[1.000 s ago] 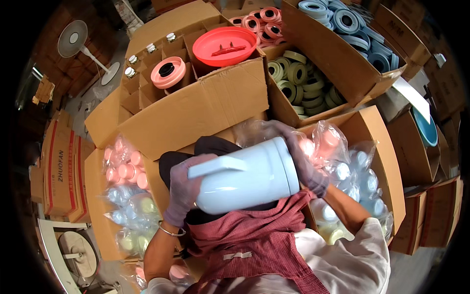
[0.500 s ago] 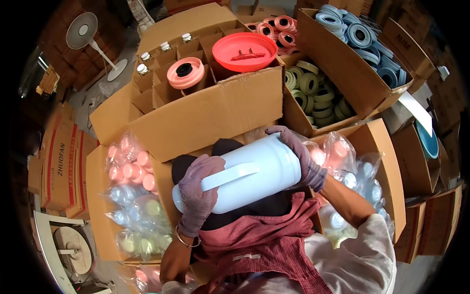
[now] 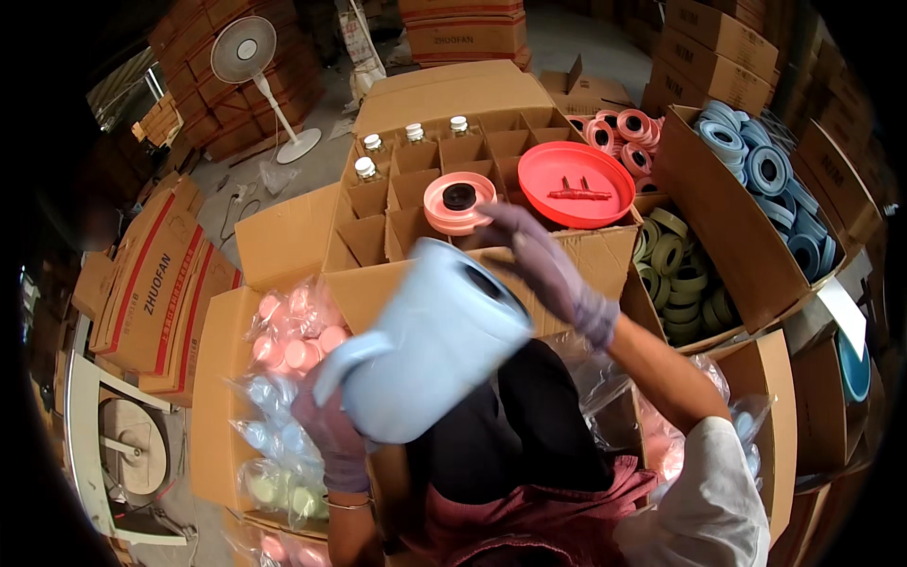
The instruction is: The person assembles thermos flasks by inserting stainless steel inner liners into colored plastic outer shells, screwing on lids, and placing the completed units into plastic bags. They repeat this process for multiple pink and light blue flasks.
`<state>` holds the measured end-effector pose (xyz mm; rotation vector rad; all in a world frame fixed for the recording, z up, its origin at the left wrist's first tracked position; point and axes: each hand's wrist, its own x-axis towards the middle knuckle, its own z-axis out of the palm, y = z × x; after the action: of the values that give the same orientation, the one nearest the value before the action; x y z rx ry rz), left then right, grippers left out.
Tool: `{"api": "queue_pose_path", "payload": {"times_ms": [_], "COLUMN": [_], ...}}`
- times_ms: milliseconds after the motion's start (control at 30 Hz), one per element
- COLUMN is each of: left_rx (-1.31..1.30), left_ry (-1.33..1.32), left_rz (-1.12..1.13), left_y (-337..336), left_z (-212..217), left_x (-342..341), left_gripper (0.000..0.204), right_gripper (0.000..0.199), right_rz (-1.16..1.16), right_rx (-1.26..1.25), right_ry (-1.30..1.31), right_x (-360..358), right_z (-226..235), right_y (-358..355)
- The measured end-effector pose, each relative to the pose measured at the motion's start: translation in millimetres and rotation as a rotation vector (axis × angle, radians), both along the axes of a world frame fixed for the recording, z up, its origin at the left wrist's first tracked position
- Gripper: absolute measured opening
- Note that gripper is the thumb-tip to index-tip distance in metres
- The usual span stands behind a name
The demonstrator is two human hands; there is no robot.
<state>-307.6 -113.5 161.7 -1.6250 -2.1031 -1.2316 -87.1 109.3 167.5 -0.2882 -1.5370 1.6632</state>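
Note:
A light blue jug body (image 3: pixel 425 345) with a side handle is tilted over my lap, slightly blurred, its dark round opening facing upper right. My left hand (image 3: pixel 331 430), in a greyish-purple glove, grips it low down by the handle. My gloved right hand (image 3: pixel 553 274) is off the jug, fingers stretched toward a pink ring-shaped part (image 3: pixel 437 203) with a black centre. That part rests on the dividers of a cardboard box (image 3: pixel 567 250); whether my fingertips touch it I cannot tell.
On the same box sit a red basin (image 3: pixel 553 163) with small red pieces and several white-capped bottles (image 3: pixel 367 168). Boxes of blue rings (image 3: pixel 767 168), green rings (image 3: pixel 685 274) and pink rings (image 3: pixel 635 125) stand right. Bagged pink cups (image 3: pixel 302 354) lie left. A fan (image 3: pixel 246 52) stands behind.
My right hand has left the jug's end and moved up toward the pink ring. The jug has tipped more upright, turning its opening into view. The head view has shifted.

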Motion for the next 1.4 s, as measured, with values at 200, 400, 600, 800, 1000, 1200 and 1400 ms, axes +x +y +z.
{"api": "queue_pose_path", "payload": {"times_ms": [200,400,600,800,1000,1200,1400], "left_rx": [0.437,0.399,0.060,-0.152,-0.237,-0.031,-0.027], "left_ry": [-1.330,-1.361,-1.312,-0.655,-0.580,-0.461,-0.450], "left_rz": [-0.393,-0.361,-0.397,-0.364,-0.395,-0.139,-0.123], "left_y": [29,61,49,29,21,5,-11], "left_z": [-35,-104,-73,-70,-63,-76,-63], "left_x": [-10,-23,-52,-32,-27,-7,6], "left_gripper": [0.041,0.029,0.049,0.036,0.033,0.021,0.034], "right_gripper": [0.029,0.026,0.011,0.019,0.023,0.031,0.030], "right_rz": [-0.829,-0.536,-0.364,0.200,0.313,-0.014,-0.244], "right_rx": [1.003,0.949,0.254,1.411,1.430,0.521,0.604], "right_ry": [-0.691,-1.529,-0.675,-0.254,-0.477,-0.792,-0.607], "right_x": [27,92,46,21,45,58,49], "right_z": [-43,-61,10,59,66,43,34], "right_y": [148,247,154,17,-16,-46,37]}}
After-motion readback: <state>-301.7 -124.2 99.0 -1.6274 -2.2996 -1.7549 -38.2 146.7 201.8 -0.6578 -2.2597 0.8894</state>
